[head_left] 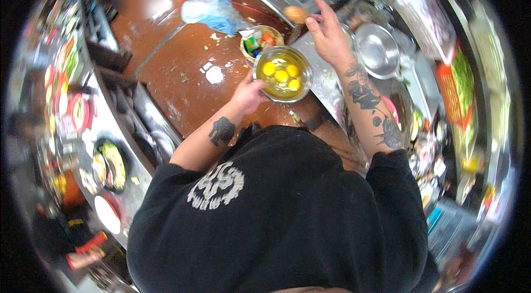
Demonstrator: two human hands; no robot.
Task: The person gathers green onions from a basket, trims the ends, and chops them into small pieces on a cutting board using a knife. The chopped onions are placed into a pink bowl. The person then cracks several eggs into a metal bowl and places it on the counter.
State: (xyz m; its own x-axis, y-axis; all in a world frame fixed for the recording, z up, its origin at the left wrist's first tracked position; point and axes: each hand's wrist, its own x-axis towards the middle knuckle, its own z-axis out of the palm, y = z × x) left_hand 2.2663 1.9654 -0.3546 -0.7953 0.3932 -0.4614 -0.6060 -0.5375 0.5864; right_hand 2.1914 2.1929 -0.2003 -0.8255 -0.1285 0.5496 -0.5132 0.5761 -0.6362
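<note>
A round metal bowl [306,93] is gripped at its rim by my left hand [247,96]. Several whole yolks [281,76] float in egg white inside it. My right hand [327,37], raised beyond the bowl and to its right, has a brown egg [295,15] at its thumb and fingertips. That egg is slightly blurred, and its shell looks whole. Just past the bowl, partly covered by it, a bin [278,33] on the floor holds wrappers and other waste.
A steel counter [317,54] at the right bears a metal bowl [377,50] and an orange mesh bag of green vegetables [450,94]. To the left, another counter [139,187] carries a dark dish of food [112,164]. A co-worker's hand [85,259] shows lower left. Scraps litter the wet brown floor [186,73].
</note>
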